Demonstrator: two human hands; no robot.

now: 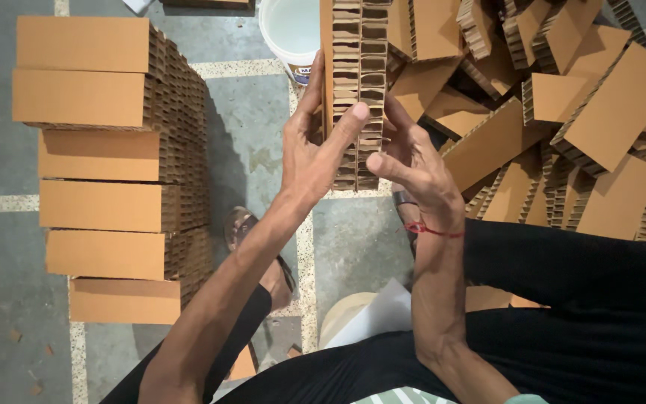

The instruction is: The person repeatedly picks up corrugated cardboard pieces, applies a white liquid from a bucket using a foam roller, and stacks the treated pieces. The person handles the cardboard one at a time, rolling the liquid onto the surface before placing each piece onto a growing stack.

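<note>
The left hand (312, 153) is pressed flat against the left side of a tall cardboard strip block (358, 90), with its thumb lying across the front. The right hand (413, 161) cups the right side, fingers bent around the edge. So both hands are clamped on the block, one from each side, and it is held up in the air in front of the person, standing on end above the floor (252, 127).

The block looks like two ribbed pieces pushed together. To do this well, I think both hands should squeeze evenly, so the pieces stay lined up and do not slide. The thumbs can feel if one edge sticks out.

Just behind the top of the block stands a white bucket (289, 30). To the right lies a messy heap of loose cardboard pieces (585, 112). To the left, well apart, is a neat stack of finished blocks (106, 168) on the floor. A red thread (431, 230) is tied on the right wrist. A sandalled foot (241, 228) rests on the floor below the hands.
</note>
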